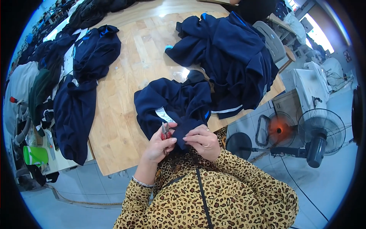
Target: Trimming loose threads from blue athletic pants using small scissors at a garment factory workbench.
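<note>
At the near edge of the wooden table (118, 133) lies a navy garment (171, 93), with a white printed label strip (164, 115) showing on it. My left hand (157, 147) is closed round red-handled thread snips (165, 133), blades pointing away from me. Its thumb and fingers also meet the garment's near edge. From the right, my right hand (206, 142) pinches a fold of the same cloth between thumb and fingers. The gathered cloth between my two hands hangs over the table edge against my lap, partly hidden.
A larger pile of navy garments (236, 57) covers the table's right side. More navy clothing (82, 99) drapes over the left side. On the right stand a fan (322, 126), a grey chair (268, 38) and a glowing orange heater (280, 129). A green container (35, 155) sits far left.
</note>
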Tool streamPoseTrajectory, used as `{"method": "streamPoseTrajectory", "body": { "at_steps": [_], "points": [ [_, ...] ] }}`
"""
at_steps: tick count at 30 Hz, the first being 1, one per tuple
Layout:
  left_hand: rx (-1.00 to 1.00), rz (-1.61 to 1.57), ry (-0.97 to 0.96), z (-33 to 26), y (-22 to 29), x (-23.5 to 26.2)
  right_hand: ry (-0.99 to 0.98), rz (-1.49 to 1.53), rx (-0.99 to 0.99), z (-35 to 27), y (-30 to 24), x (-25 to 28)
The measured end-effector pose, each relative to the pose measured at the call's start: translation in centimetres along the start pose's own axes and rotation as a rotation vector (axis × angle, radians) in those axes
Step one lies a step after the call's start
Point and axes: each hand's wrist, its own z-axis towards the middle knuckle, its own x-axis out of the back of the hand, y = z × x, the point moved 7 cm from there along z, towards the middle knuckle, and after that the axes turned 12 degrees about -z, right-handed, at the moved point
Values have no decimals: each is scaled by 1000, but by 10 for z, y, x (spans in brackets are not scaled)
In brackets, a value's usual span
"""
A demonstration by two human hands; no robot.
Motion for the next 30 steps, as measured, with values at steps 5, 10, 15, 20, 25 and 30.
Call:
{"method": "streamPoseTrajectory", "body": {
  "at_steps": [5,10,15,20,25,30],
  "points": [
    [-81,134,-33,-1,8,2,-155,433,-312,-4,26,-14],
    [-44,404,-52,-2,17,-2,-289,851,-724,-17,44,-31],
    [-148,590,-86,-3,24,0,-198,885,-771,-19,48,-27],
    [-162,622,-51,-4,29,6,-723,772,-588,-26,36,-8],
    [-129,629,-14,-4,31,10,-316,137,-9,13,6,23],
    [-115,534,-66,-5,33,-3,-251,-239,197,33,-4,-5]
  ]
}}
